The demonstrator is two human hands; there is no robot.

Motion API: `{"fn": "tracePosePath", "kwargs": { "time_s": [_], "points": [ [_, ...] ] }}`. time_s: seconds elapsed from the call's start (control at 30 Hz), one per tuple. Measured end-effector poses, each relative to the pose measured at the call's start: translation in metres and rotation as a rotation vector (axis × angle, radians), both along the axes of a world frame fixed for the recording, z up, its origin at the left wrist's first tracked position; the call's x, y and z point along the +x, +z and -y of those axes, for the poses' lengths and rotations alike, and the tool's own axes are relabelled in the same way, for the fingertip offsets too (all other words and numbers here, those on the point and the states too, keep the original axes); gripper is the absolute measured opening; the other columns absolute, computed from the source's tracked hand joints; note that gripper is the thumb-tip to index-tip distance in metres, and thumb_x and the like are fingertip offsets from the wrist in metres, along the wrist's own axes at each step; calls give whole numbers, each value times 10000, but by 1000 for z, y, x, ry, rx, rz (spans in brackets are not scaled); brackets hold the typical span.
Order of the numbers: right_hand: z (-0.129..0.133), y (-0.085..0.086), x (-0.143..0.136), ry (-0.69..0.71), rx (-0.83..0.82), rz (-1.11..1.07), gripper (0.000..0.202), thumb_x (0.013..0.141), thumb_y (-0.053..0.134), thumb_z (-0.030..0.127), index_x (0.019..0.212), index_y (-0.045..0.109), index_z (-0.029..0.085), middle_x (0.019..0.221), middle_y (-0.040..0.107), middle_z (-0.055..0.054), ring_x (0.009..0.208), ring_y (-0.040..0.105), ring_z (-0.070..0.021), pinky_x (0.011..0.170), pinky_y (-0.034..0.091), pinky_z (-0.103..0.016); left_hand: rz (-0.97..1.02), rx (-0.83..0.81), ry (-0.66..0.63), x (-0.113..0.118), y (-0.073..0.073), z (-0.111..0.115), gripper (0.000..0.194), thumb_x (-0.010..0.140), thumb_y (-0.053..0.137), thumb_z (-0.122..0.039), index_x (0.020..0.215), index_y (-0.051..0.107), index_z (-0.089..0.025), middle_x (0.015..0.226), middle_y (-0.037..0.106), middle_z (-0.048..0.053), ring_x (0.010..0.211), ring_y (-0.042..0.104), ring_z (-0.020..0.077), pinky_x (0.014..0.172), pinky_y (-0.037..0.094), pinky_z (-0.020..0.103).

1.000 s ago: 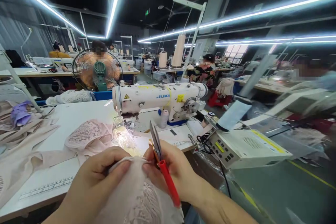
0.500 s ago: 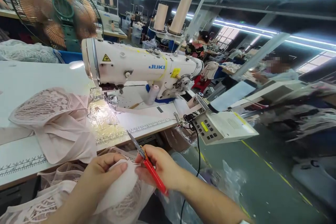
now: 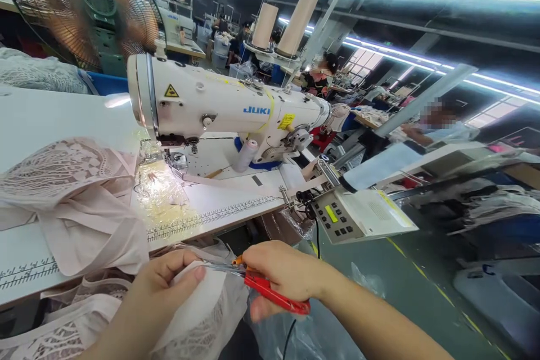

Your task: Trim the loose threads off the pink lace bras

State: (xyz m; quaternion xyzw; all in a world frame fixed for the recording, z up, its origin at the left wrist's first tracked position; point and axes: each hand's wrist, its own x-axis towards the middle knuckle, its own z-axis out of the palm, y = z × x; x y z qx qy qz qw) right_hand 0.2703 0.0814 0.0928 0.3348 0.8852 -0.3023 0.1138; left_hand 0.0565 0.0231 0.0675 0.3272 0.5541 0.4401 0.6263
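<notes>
My left hand (image 3: 158, 292) pinches the upper edge of a pale lace garment (image 3: 198, 306) between thumb and fingers, below the table's front edge. In my right hand (image 3: 291, 270) is a pair of red-handled scissors (image 3: 276, 294), gripped by the handles. The blades point left and lie at the garment's edge, close to my left fingertips; whether they touch the fabric I cannot tell. Another pale pink lace piece (image 3: 90, 202) is spread on the table left of the sewing machine (image 3: 202, 98).
A control box (image 3: 358, 216) juts out at the table's right. Thread cones (image 3: 304, 5) stand behind the machine, and a large fan (image 3: 99, 5) is at the back left. Printed rulers (image 3: 228, 211) run along the table's front edge. Co-workers sit farther back.
The scissors have swung from pointing up and away to pointing left, their blades now at the fabric edge. My right hand has shifted right, while my left still pinches the garment.
</notes>
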Motion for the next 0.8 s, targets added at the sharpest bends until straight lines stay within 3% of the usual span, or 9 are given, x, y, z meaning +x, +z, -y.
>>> {"fn": "tracePosePath", "kwargs": {
  "time_s": [0.17, 0.33, 0.57, 0.8],
  "points": [
    [10, 5, 2, -26, 147, 41, 240, 713, 627, 371, 709, 458, 201, 652, 488, 21, 570, 418, -133, 509, 242, -241, -22, 31, 30, -1, 2, 1, 165, 565, 795, -364, 589, 714, -222, 599, 662, 3, 536, 514, 126, 461, 441, 158],
    [20, 9, 2, -77, 211, 111, 271, 743, 597, 443, 752, 533, 180, 722, 599, -30, 598, 497, -164, 527, 263, -264, -43, 51, 43, 0, 1, 1, 133, 574, 784, -336, 582, 712, -225, 592, 671, -3, 550, 521, 123, 480, 437, 143],
    [28, 8, 0, -117, 192, 164, 215, 787, 597, 381, 793, 572, 168, 783, 654, -60, 641, 569, -193, 528, 280, -277, -70, 101, 69, 3, 3, 0, 125, 580, 748, -324, 543, 705, -212, 544, 642, -5, 512, 495, 120, 464, 405, 167],
    [31, 1, -1, -159, 142, 127, 411, 735, 676, 555, 693, 505, 184, 718, 639, -54, 590, 546, -182, 520, 274, -274, -65, 50, 57, 3, 7, 0, 151, 567, 761, -335, 526, 680, -215, 519, 604, -9, 483, 472, 134, 447, 393, 209]
  ]
}}
